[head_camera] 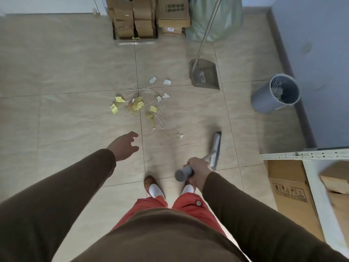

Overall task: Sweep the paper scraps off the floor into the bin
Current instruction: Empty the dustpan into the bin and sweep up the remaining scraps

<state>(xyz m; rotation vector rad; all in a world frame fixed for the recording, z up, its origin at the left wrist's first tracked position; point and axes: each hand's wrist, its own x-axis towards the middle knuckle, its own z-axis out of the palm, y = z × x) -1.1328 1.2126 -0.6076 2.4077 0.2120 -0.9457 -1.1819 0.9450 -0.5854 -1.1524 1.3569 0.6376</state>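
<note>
The right hand (196, 172) is gripping the broom (215, 148) handle, its head resting near the paper scraps (139, 105) (ready to push). The left hand (124, 146) is hanging open, empty. Beyond the scraps, the dustpan (206, 76) is waiting; the bin (275, 94) is standing right of them.

Long dark brown sleeves (62, 188) are worn on both arms, reaching to the wrists, where the left hand (124, 146) and right hand (198, 172) are left bare. The same brown fabric is seen across the torso. Orange-red trousers (164, 207) are worn below, with a round grey button (198, 203) on the right leg. White socks (155, 190) and brown patterned shoes (149, 181) are seen on the feet.
</note>
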